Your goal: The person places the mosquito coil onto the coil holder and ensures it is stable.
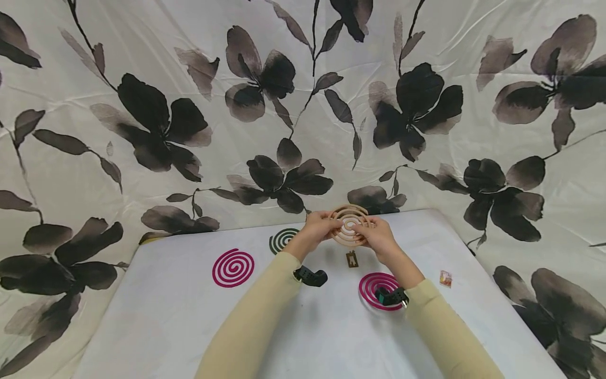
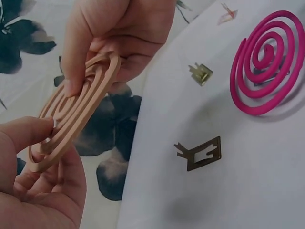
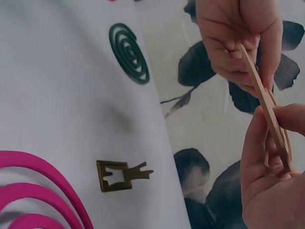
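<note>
Here both hands, left hand (image 1: 318, 227) and right hand (image 1: 377, 235), pinch a tan spiral coil (image 1: 349, 225) between curled fingers (image 2: 71, 71), lifted over the table's (image 1: 189, 316) far edge, above a metal stand (image 1: 351, 258).

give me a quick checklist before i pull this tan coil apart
1. Both hands on the tan mosquito coil: ok, left hand and right hand each pinch an edge.
2. Coil lifted off the white table: ok, held in the air over its far edge.
3. Metal coil stand within reach: ok, lying flat just below the hands.
4. A second stand available: ok, near the pink coil.
5. Coil free of cracks: cannot tell.
6. Grip even on both sides: cannot tell.
</note>
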Action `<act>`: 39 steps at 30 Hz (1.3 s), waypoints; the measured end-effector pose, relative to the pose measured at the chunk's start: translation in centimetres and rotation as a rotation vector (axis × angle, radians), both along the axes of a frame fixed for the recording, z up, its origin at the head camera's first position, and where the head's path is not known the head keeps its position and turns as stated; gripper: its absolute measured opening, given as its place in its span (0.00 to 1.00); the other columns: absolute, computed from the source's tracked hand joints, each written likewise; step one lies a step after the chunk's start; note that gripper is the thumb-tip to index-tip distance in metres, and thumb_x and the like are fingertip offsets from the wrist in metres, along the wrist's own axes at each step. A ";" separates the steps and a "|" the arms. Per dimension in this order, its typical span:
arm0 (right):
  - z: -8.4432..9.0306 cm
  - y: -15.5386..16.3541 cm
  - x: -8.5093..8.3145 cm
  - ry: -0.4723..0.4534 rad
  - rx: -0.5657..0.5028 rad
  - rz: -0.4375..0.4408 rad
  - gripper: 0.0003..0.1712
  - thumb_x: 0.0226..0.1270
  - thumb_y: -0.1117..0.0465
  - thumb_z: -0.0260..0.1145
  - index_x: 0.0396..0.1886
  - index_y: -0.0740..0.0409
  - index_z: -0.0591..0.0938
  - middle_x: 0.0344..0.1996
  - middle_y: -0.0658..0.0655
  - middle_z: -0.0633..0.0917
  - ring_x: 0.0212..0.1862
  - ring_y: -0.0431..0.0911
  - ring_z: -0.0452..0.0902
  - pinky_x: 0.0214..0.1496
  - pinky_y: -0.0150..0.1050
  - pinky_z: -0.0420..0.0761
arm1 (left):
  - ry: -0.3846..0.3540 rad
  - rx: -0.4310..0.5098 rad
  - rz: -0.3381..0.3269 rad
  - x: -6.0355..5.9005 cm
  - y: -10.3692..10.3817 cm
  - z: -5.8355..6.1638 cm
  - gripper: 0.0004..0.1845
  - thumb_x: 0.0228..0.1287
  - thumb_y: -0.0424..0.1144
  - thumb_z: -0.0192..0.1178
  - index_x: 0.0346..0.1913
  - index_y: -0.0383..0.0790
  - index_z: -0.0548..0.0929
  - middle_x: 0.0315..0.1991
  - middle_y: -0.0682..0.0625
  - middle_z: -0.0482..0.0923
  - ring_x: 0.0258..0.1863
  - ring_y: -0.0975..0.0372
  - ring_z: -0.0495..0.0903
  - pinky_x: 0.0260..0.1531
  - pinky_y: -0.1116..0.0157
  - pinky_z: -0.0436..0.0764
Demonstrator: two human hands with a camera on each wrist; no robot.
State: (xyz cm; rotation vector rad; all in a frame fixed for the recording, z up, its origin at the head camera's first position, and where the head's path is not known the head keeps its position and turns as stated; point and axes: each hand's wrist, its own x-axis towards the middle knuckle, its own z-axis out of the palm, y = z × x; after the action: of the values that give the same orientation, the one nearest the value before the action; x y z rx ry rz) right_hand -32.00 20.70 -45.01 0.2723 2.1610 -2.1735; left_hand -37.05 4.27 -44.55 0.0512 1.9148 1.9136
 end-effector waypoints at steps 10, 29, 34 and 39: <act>-0.5 0.8 -1.0 -0.051 0.012 0.002 0.23 0.55 0.63 0.64 0.48 0.66 0.67 0.25 0.57 0.78 0.22 0.42 0.77 0.28 0.37 0.79 | -0.089 0.036 0.009 -0.9 1.0 -1.2 0.12 0.48 0.32 0.65 0.37 0.34 0.76 0.22 0.48 0.76 0.19 0.64 0.74 0.20 0.71 0.74; -4.1 1.0 -1.0 -0.143 0.014 -0.031 0.21 0.54 0.61 0.65 0.45 0.64 0.69 0.27 0.56 0.79 0.24 0.42 0.77 0.28 0.37 0.78 | -0.139 -0.037 0.060 -0.4 1.7 -3.9 0.21 0.46 0.33 0.66 0.46 0.35 0.76 0.26 0.47 0.76 0.21 0.63 0.74 0.19 0.71 0.74; -4.4 1.2 -1.2 -0.169 0.033 -0.053 0.23 0.52 0.59 0.67 0.46 0.62 0.70 0.29 0.56 0.79 0.26 0.42 0.77 0.29 0.38 0.78 | -0.127 -0.023 0.048 -0.4 1.9 -4.4 0.23 0.47 0.34 0.66 0.49 0.35 0.74 0.29 0.46 0.77 0.22 0.63 0.74 0.20 0.70 0.74; -4.7 1.5 -1.1 -0.193 0.047 -0.061 0.25 0.52 0.59 0.67 0.48 0.62 0.70 0.31 0.58 0.78 0.27 0.43 0.76 0.30 0.38 0.78 | -0.133 -0.015 0.050 -0.2 2.3 -5.4 0.26 0.46 0.35 0.66 0.51 0.35 0.72 0.30 0.46 0.77 0.23 0.63 0.75 0.21 0.69 0.74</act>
State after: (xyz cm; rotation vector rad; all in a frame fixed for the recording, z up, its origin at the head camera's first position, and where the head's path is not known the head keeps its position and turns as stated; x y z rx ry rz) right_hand -33.10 22.16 -49.75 0.5339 2.1257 -2.0334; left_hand -37.29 6.61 -49.92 -0.1268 1.8583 1.8846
